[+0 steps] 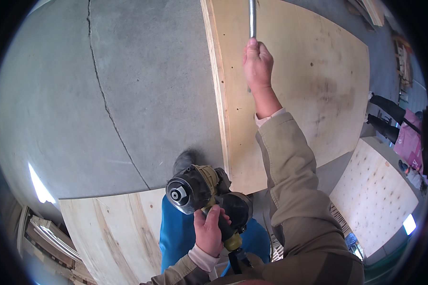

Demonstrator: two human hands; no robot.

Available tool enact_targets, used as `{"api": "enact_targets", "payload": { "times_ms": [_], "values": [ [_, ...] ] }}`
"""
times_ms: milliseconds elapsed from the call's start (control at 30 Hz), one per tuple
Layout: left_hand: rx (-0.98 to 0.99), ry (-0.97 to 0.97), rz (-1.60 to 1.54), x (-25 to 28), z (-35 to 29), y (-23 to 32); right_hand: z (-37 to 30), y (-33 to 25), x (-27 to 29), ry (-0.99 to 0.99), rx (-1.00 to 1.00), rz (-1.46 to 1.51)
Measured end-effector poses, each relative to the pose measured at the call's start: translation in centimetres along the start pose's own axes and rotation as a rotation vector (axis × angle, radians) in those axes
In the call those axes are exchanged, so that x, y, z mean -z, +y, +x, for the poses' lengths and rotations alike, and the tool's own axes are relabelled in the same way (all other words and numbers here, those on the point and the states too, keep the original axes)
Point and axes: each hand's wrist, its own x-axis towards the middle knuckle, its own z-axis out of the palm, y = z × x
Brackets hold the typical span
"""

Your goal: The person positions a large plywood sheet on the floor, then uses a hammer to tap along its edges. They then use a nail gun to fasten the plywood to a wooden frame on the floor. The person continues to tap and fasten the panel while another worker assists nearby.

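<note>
My left hand (209,232) is wrapped round the grip of a black and yellow nail gun (179,194) with a round cap and a drum-like magazine, held in front of my blue trousers. Farther out, my right hand (258,66) is closed round a thin silver metal rod (252,19). The rod runs up past the top of the picture, and a short end shows below the fist. That arm reaches over a large plywood panel (295,99) with a thick layered edge and small dark marks along its left side.
Left of the panel lies grey concrete floor (152,80) with a long crack. A pale wood sheet (109,228) is at lower left, near stacked boards (52,242). At right are a spotted wood sheet (373,197) and another person in a pink garment (409,140).
</note>
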Motion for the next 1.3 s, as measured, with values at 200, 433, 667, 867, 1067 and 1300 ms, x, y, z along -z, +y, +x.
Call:
{"api": "enact_targets", "payload": {
  "times_ms": [200, 433, 667, 867, 1067, 1300],
  "values": [
    [0.002, 0.011, -0.005, -0.1, 0.2, -0.1, 1.5, 2.3, -1.4, -0.04, -0.144, -0.508],
    [-0.041, -0.016, -0.009, -0.3, 0.1, -1.0, -11.5, 7.1, 6.8, -0.149, -0.287, -0.289],
    [-0.011, 0.041, 0.004, -0.9, 0.3, -2.9, -35.1, 8.8, 22.1, -0.134, -0.686, -0.341],
    [-0.104, 0.018, 0.214, -1.3, 0.4, -5.7, -47.5, 9.5, 37.3, 0.076, -0.796, -0.431],
    [-0.183, 0.009, 0.362, -0.7, 0.6, -10.3, -57.5, 12.7, 45.8, 0.334, -1.185, -0.129],
    [-0.229, -0.052, 0.569, 1.9, 0.5, -17.3, -71.9, 17.3, 48.0, 0.428, -1.497, 0.199]
  ]
}}
